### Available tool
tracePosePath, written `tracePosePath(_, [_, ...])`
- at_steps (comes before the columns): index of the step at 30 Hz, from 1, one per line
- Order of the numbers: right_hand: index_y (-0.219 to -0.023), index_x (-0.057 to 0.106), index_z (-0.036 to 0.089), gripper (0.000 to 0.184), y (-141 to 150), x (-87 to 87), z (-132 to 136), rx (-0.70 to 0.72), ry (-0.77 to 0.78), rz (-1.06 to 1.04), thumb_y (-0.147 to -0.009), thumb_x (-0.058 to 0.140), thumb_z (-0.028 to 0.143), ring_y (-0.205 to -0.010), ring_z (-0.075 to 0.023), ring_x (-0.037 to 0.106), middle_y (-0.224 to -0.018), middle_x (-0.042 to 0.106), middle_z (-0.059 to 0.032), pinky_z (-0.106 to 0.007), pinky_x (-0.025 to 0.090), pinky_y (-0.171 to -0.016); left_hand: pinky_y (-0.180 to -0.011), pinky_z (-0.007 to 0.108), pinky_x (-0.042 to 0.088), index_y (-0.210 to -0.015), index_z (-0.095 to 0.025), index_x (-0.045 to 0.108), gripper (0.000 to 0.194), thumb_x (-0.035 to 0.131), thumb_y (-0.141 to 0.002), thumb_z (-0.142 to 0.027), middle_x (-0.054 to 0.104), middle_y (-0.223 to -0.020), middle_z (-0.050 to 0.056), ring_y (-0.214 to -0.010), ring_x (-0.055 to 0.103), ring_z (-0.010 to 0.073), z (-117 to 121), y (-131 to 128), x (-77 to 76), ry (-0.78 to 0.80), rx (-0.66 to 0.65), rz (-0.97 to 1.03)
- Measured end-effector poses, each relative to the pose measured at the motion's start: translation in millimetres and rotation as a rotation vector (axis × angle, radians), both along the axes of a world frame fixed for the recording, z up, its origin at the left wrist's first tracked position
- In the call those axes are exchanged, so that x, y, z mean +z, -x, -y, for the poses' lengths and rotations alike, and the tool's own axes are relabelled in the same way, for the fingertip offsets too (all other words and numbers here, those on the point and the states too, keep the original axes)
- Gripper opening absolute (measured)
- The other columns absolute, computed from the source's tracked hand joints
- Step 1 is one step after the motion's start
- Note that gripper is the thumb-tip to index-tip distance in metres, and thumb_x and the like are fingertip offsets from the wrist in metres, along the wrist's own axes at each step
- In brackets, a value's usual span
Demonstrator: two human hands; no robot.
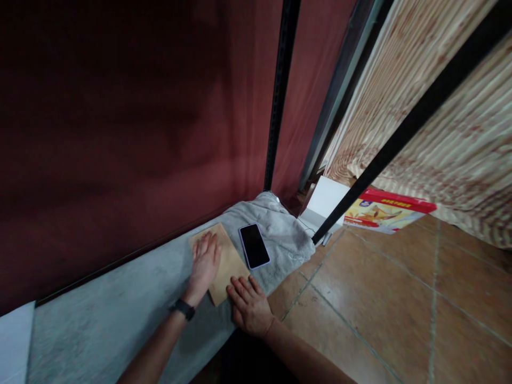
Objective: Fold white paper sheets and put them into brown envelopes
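Note:
A tan paper envelope [229,262] lies flat on a grey towel-covered surface [120,314]. My left hand [205,264], with a black watch at the wrist, lies flat on the envelope's left half, fingers stretched out. My right hand [249,305] rests open at the envelope's near right corner, fingertips touching its edge. A black smartphone [254,245] lies face up just right of the envelope, clear of both hands.
A dark red wall [120,122] rises behind the surface. A black metal post [280,96] stands at the corner. A white box [326,200] and a red and yellow box [384,212] lie on the brown tile floor [380,309]. A striped cloth [460,128] hangs at right.

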State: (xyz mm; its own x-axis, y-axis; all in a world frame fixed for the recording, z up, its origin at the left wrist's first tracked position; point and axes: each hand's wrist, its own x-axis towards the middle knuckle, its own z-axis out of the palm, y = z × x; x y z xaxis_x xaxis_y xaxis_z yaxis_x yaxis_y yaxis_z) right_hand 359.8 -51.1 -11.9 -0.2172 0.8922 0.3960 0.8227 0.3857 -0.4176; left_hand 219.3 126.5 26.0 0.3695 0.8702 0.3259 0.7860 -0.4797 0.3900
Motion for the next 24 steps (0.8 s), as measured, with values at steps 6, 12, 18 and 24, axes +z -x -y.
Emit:
tracePosePath(6, [-0.153, 0.041, 0.017, 0.058, -3.3, -7.2, -0.5, 0.008, -0.044, 0.049, -0.098, 0.052, 0.035, -0.145, -0.0266, 0.039, -0.155, 0.045, -0.0129, -0.05, 0.023, -0.123, -0.122, 0.048, 0.027, -0.155, -0.018, 0.035, 0.059, 0.036, -0.101, -0.039, 0.043, -0.158, 0.013, -0.149, 0.034, 0.026, 117.5, 24.8, -32.9, -0.034, -0.205, -0.037])
tracePosePath(12, [-0.155, 0.038, 0.016, 0.061, -6.4, -6.0, -2.0, 0.03, -0.021, 0.088, -0.102, 0.047, 0.044, -0.146, -0.026, 0.036, -0.157, 0.042, -0.0133, -0.049, 0.023, -0.123, -0.119, 0.049, 0.034, -0.16, -0.013, 0.018, 0.073, 0.038, -0.1, -0.049, 0.043, -0.157, 0.018, -0.148, 0.035, 0.0298, 147.7, 34.7, -39.5, -0.223, -0.229, -0.173])
tracePosePath(18, [-0.152, 0.041, 0.014, 0.057, -8.6, -0.5, -0.1, 0.047, -0.004, 0.023, -0.102, 0.046, 0.041, -0.145, -0.0253, 0.039, -0.154, 0.047, -0.0142, -0.048, 0.027, -0.122, -0.115, 0.05, 0.04, -0.159, -0.007, 0.017, 0.074, 0.034, -0.101, -0.049, 0.04, -0.158, 0.022, -0.147, 0.037, 0.0317, 146.2, 29.7, -42.6, -0.251, -0.185, -0.205])
tracePosePath(24, [-0.152, 0.04, 0.01, 0.06, -7.8, 22.7, -20.2, 0.045, -0.006, -0.032, -0.095, 0.05, 0.025, -0.148, -0.0256, 0.032, -0.158, 0.039, -0.0169, -0.046, 0.033, -0.12, -0.117, 0.05, 0.039, -0.155, -0.005, 0.032, 0.065, 0.033, -0.1, -0.04, 0.043, -0.156, 0.021, -0.147, 0.038, 0.03, 149.3, 26.6, -44.7, -0.18, -0.132, -0.209])
